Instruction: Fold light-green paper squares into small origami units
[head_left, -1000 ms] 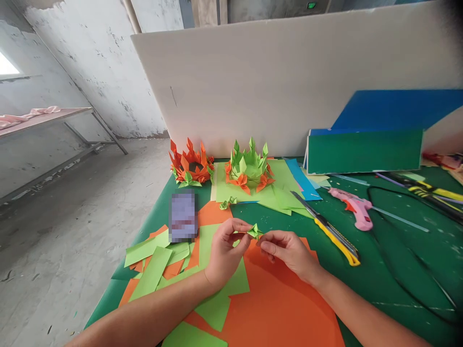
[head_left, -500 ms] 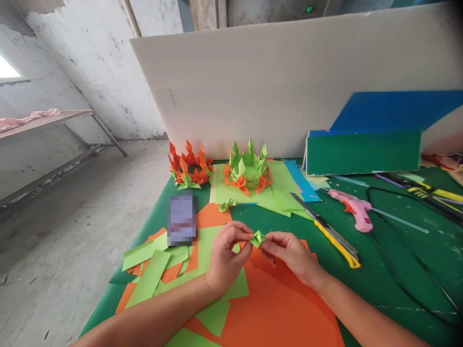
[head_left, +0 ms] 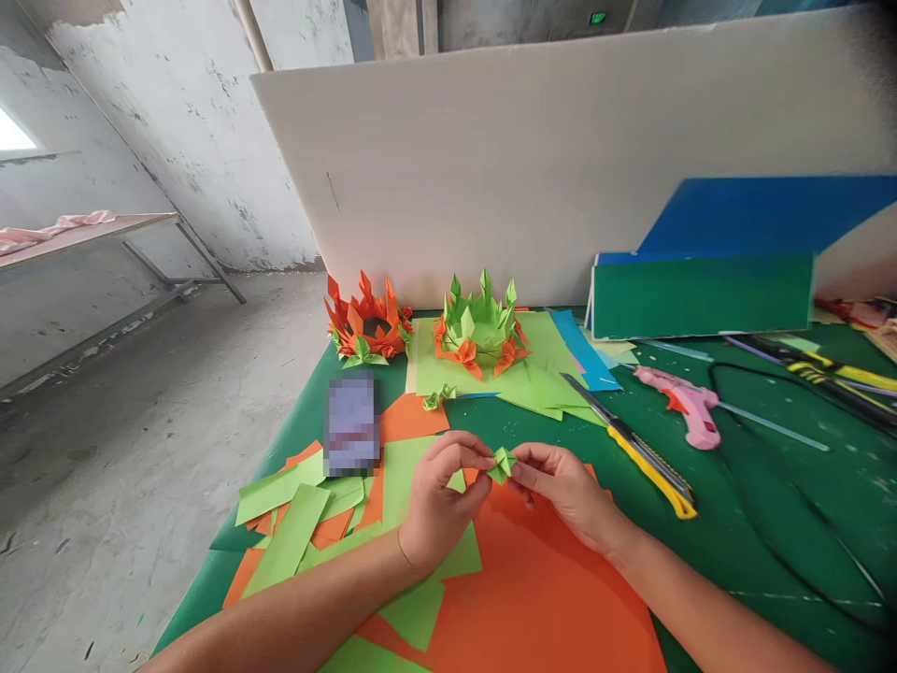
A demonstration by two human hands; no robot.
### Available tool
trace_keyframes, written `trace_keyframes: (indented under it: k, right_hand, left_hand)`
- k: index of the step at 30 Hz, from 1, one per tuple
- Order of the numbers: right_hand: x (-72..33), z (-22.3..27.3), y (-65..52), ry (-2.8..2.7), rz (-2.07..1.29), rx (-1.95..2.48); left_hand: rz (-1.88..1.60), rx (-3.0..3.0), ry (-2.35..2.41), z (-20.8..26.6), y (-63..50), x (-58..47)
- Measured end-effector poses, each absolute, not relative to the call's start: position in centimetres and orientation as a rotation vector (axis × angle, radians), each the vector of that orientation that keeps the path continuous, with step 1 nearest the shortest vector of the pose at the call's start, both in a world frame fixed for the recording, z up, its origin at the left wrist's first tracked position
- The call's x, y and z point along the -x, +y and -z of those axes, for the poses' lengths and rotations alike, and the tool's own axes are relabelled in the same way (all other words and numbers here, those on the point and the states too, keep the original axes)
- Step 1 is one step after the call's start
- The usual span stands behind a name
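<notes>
A small folded piece of green paper [head_left: 502, 465] is held between my two hands, above a large orange sheet [head_left: 547, 579]. My left hand [head_left: 448, 491] pinches its left side between thumb and fingers. On its right side, my right hand [head_left: 561, 486] pinches it the same way. Beyond my hands lie small green folded paper pieces [head_left: 439, 397]. Farther back stand a folded-paper crown in orange [head_left: 367, 318] with green at its base and a green paper crown [head_left: 483, 322] with orange flowers round its base.
Cut green and orange paper strips [head_left: 287, 528] are strewn at left, beside a blurred-out flat object [head_left: 351, 422]. To the right lie a yellow utility knife [head_left: 648, 467] and a pink glue gun [head_left: 683, 402] with its black cord. A white board [head_left: 491, 178] rises behind the green table.
The folded green paper has turned slightly between my fingers, and its folds show at a different angle. Both hands stay in nearly the same place.
</notes>
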State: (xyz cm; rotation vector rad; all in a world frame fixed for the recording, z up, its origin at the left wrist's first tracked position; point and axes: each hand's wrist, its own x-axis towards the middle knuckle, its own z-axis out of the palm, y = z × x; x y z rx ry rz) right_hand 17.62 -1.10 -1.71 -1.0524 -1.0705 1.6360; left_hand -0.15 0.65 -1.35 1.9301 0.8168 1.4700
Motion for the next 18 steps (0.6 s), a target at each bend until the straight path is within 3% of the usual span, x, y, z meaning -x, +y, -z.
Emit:
trace_keyframes:
  k: [18]
  right_hand:
    - [-18.0,1.8,-1.0,-1.196,-1.55,1.043]
  left_hand:
    - [-1.028,-2.078,0.733,0.6,0.3,1.4]
